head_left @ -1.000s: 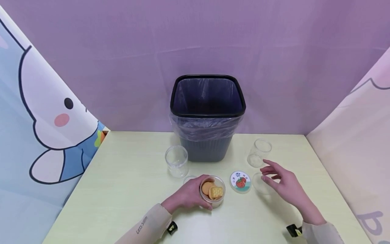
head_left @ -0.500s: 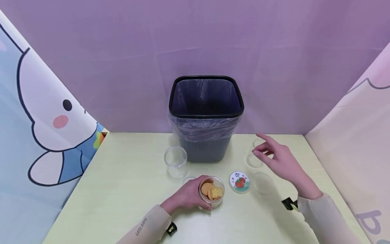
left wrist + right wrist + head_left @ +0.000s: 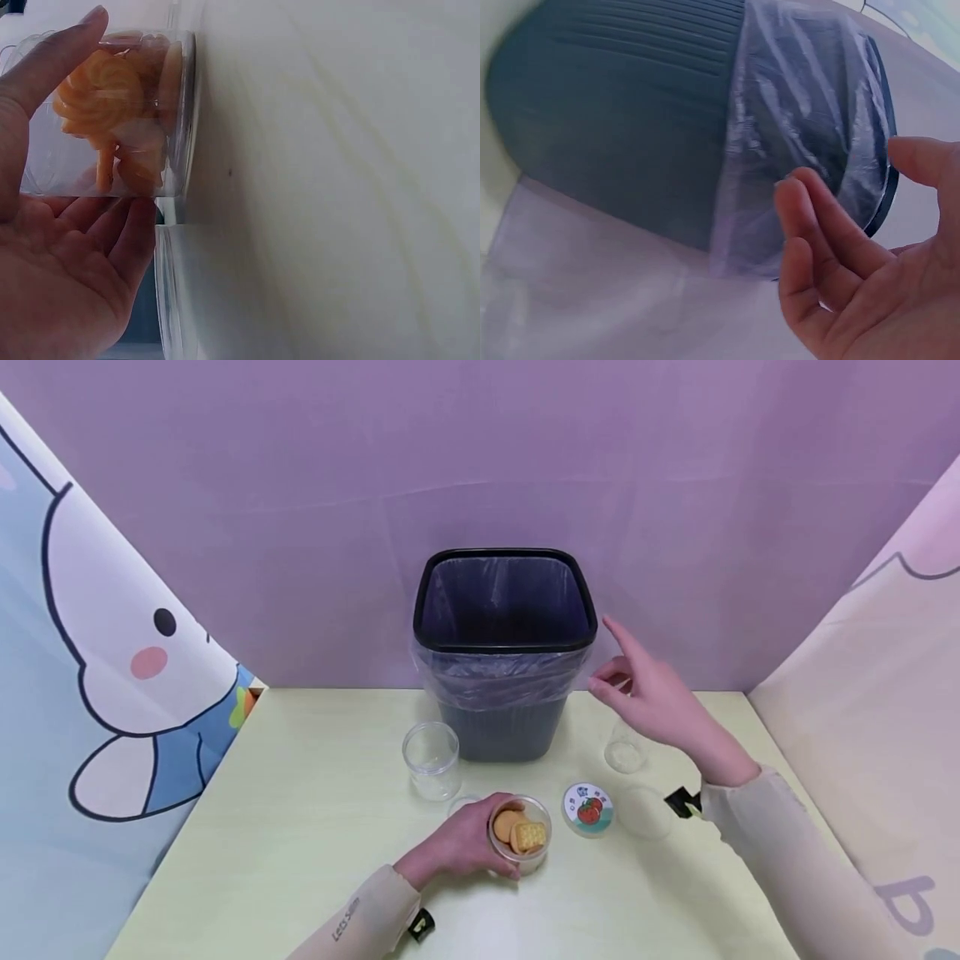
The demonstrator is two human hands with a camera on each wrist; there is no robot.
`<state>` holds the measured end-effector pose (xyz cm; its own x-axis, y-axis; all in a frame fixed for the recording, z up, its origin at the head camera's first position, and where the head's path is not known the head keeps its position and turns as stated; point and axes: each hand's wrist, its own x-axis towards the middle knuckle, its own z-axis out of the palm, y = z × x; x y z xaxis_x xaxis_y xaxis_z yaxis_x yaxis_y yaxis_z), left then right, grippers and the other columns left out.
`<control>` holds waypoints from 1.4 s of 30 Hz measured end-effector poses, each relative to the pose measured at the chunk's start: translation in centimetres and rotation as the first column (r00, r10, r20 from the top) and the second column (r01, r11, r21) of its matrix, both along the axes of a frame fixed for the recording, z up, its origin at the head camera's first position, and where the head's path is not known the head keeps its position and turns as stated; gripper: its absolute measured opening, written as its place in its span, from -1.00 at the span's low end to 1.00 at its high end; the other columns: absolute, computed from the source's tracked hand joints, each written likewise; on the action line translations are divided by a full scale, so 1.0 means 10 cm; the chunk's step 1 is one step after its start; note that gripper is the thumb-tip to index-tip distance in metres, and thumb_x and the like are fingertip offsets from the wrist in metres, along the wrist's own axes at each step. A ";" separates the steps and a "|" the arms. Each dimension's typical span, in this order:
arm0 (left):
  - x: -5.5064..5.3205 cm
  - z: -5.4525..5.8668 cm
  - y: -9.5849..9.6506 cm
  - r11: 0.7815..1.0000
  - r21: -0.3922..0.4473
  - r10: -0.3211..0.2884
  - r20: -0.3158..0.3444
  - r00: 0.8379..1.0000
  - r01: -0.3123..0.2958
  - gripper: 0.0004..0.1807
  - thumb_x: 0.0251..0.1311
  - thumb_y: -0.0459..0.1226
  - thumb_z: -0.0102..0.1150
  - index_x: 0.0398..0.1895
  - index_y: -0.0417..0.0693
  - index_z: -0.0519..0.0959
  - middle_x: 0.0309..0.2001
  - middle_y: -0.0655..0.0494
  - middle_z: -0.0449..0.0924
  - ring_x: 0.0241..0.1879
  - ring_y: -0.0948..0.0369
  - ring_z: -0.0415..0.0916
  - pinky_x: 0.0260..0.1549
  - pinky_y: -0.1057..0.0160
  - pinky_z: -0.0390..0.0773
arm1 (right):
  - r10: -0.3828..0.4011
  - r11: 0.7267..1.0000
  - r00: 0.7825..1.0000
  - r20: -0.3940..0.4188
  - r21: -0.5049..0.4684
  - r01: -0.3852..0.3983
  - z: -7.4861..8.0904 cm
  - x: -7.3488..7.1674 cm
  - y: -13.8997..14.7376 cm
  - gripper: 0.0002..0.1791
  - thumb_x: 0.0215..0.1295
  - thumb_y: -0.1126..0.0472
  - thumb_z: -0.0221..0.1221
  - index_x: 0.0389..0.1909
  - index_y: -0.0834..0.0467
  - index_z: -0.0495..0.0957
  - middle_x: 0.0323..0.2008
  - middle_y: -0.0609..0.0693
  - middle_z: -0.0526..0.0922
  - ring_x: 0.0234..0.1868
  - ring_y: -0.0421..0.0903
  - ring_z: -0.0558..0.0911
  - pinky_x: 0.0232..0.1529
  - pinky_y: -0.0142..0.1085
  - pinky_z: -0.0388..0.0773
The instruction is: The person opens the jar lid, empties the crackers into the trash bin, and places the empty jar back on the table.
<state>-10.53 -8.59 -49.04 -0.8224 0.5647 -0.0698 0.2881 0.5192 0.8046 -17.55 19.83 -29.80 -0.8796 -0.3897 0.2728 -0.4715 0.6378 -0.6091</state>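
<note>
My left hand (image 3: 468, 837) grips a clear plastic jar (image 3: 545, 852) from its left side, thumb and fingers around the wall. Inside the jar are several biscuits (image 3: 530, 837), round ones and a rectangular one; the left wrist view also shows a swirl-shaped biscuit (image 3: 105, 90). My right hand (image 3: 651, 697) is raised beside the right side of a dark bin (image 3: 504, 735), index finger extended and the other fingers loosely bent. In the right wrist view nothing shows between its fingertips, and the bin's clear plastic liner (image 3: 787, 112) lies behind them.
An open clear jar (image 3: 433, 764) stands left of the bin. Another clear container (image 3: 625, 756) is partly covered by the right hand. A round lid with a tomato picture (image 3: 588, 810) and a transparent disc (image 3: 647, 812) lie right of the held jar. A purple cloth (image 3: 300, 568) hangs behind.
My right hand has risen from above the transparent disc, away and a little left, to beside the bin's rim. The left hand keeps its hold on the biscuit jar in the same place.
</note>
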 end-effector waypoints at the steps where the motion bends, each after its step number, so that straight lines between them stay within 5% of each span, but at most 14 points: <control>1: 0.00 -0.01 0.00 1.000 0.002 -0.003 0.000 1.000 0.003 0.04 -0.41 -0.08 0.73 0.31 0.10 0.43 0.16 0.25 0.53 0.14 0.24 0.46 0.22 0.11 0.40 | 0.006 1.000 1.000 0.019 0.005 -0.006 0.04 -0.02 -0.02 -0.08 0.43 0.10 0.19 0.60 0.07 -0.18 -0.20 0.01 0.74 -0.27 -0.07 0.69 -0.16 -0.11 0.60; 6: 0.00 -0.01 0.01 1.000 -0.001 -0.010 0.014 1.000 0.010 0.04 -0.40 -0.07 0.72 0.32 0.12 0.42 0.17 0.29 0.52 0.15 0.27 0.45 0.23 0.14 0.38 | 0.014 0.999 0.992 0.123 0.040 -0.019 0.22 -0.12 -0.10 -0.04 0.47 -0.09 0.09 0.61 -0.01 -0.33 -0.25 0.00 0.74 -0.27 -0.09 0.71 -0.04 -0.03 0.57; 9: 0.00 0.00 0.01 1.000 -0.003 -0.013 0.008 1.000 0.013 0.03 -0.39 -0.08 0.72 0.31 0.10 0.43 0.16 0.28 0.52 0.15 0.26 0.45 0.23 0.13 0.39 | 0.020 0.998 0.975 0.222 0.049 -0.031 0.31 -0.17 -0.15 -0.04 0.47 -0.21 0.02 0.60 -0.07 -0.40 -0.30 -0.02 0.74 -0.32 -0.12 0.70 -0.14 -0.04 0.60; 13: 0.00 0.02 0.01 1.000 -0.002 -0.014 0.004 1.000 0.014 0.01 -0.39 -0.09 0.73 0.30 0.09 0.43 0.16 0.26 0.53 0.14 0.25 0.46 0.22 0.13 0.40 | 0.019 0.998 0.926 0.378 0.048 -0.040 0.42 -0.23 -0.20 -0.04 0.47 -0.32 -0.11 0.57 -0.13 -0.52 -0.32 0.01 0.73 -0.38 -0.07 0.72 -0.36 -0.10 0.61; 18: 0.00 0.02 0.01 1.000 -0.008 -0.011 0.008 1.000 0.011 0.02 -0.40 -0.10 0.73 0.31 0.11 0.43 0.16 0.26 0.53 0.15 0.25 0.45 0.22 0.13 0.39 | -0.020 0.998 0.869 0.494 0.054 -0.008 0.52 -0.28 -0.28 0.01 0.41 -0.44 -0.19 0.53 -0.17 -0.62 -0.40 0.09 0.73 -0.39 0.03 0.74 -0.37 -0.11 0.61; 32: 0.02 0.03 0.04 1.000 0.007 -0.007 -0.034 0.999 0.008 0.01 -0.40 -0.03 0.72 0.29 0.10 0.46 0.16 0.29 0.54 0.14 0.28 0.46 0.21 0.17 0.40 | -0.098 0.994 0.834 0.543 0.007 0.112 0.45 -0.31 -0.40 0.18 0.19 -0.57 -0.03 0.51 -0.29 -0.62 -0.41 0.15 0.72 -0.39 0.09 0.74 -0.36 -0.11 0.68; 42: 0.09 0.46 -0.12 0.987 0.138 0.095 -0.047 0.994 -0.088 0.00 -0.41 0.06 0.69 0.27 0.10 0.47 0.14 0.31 0.55 0.09 0.28 0.47 0.13 0.13 0.46 | -0.087 0.995 0.838 0.539 -0.002 0.104 0.44 -0.32 -0.42 0.13 0.27 -0.51 -0.03 0.50 -0.29 -0.64 -0.43 0.18 0.71 -0.41 0.12 0.73 -0.38 -0.10 0.68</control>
